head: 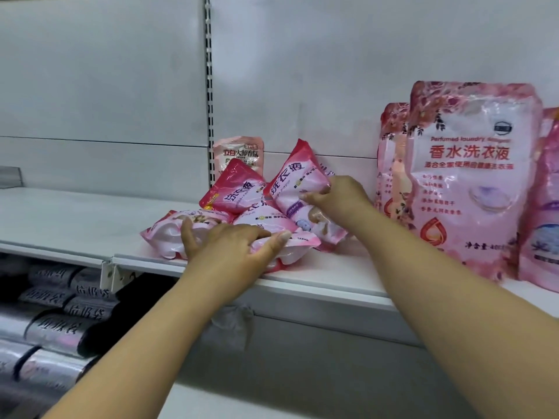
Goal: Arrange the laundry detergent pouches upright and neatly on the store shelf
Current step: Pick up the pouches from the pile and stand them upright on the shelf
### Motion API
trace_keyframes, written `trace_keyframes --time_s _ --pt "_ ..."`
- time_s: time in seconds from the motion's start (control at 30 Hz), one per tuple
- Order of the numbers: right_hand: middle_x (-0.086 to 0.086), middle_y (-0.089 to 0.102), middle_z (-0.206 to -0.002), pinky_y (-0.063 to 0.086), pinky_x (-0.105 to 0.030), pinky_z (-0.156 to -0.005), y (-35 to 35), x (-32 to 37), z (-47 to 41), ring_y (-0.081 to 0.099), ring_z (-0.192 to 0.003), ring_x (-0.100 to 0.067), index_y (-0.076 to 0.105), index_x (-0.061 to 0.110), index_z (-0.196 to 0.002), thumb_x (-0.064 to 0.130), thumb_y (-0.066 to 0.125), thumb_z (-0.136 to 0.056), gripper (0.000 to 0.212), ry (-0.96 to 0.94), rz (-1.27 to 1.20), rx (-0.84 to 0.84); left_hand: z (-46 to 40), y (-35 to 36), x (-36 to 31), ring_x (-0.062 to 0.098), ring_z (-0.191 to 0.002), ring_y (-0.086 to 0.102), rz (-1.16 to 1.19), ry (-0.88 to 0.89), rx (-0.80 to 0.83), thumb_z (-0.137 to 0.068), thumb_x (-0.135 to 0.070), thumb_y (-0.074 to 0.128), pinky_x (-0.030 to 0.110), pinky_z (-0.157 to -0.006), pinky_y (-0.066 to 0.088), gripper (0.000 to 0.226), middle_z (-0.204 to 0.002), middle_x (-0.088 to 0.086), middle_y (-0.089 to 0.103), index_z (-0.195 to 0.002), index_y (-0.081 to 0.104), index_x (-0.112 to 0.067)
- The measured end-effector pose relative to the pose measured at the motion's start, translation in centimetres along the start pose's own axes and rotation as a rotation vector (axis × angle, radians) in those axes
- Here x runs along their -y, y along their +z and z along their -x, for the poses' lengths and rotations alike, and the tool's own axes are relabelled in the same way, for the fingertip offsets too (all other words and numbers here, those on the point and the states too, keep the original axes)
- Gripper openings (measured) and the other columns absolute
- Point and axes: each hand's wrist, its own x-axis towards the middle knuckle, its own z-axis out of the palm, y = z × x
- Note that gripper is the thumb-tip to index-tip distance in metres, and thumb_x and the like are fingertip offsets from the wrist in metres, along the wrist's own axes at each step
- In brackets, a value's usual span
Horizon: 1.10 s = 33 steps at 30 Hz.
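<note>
Big pouch: "香水洗衣液", brand unclear

Small pouches piled mid-shelf, some flat in front, two tilted behind, one small pouch upright against back panel. Large pouches upright at right. Rolled bags on lower shelf, left.

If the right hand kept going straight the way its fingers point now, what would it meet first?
The right hand points left and already pinches the tilted pouch. Beyond that, probably the leaning pouch beside it, though depth is unclear.
</note>
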Motion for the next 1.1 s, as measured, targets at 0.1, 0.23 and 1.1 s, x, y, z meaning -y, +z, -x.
trace_keyframes --time_s 0.1,0.23,1.1 --pt "0.003 0.058 -0.072 0.044 -0.028 -0.066 -0.7 0.5 1.2 0.057 -0.075 -0.019 0.063 0.017 -0.09 0.042 0.062 -0.084 0.026 -0.159 0.105 -0.101 0.2 -0.3 -0.1 0.012 -0.128 0.038 0.047 -0.009 0.026 -0.075 -0.071 0.009 0.05 -0.108 -0.018 0.07 -0.121 -0.012 0.058 -0.114 0.058 -0.039" --pt "0.006 0.067 -0.074 0.048 -0.031 -0.067 -1.9 1.5 3.8 0.054 -0.062 -0.012 0.071 0.025 -0.1 0.039 0.065 -0.082 0.024 -0.306 -0.199 -0.238 -0.2 -1.6 -0.2 0.012 -0.139 0.024 0.366 -0.096 0.031 -0.067 -0.082 0.005 0.046 -0.112 -0.019 0.089 -0.138 -0.006 0.05 -0.132 0.045 -0.035" --pt "0.029 0.053 -0.094 0.038 -0.024 -0.094 -3.8 -2.4 9.7 0.052 -0.099 0.0 0.052 0.031 -0.12 0.041 0.05 -0.09 0.031 -0.055 -0.762 -0.134 -4.9 -1.2 -9.6 0.019 -0.086 0.068 1.517 0.003 -0.262 -0.091 -0.054 0.042 0.04 -0.082 0.054 0.033 -0.087 -0.002 0.071 -0.083 0.057 -0.026"
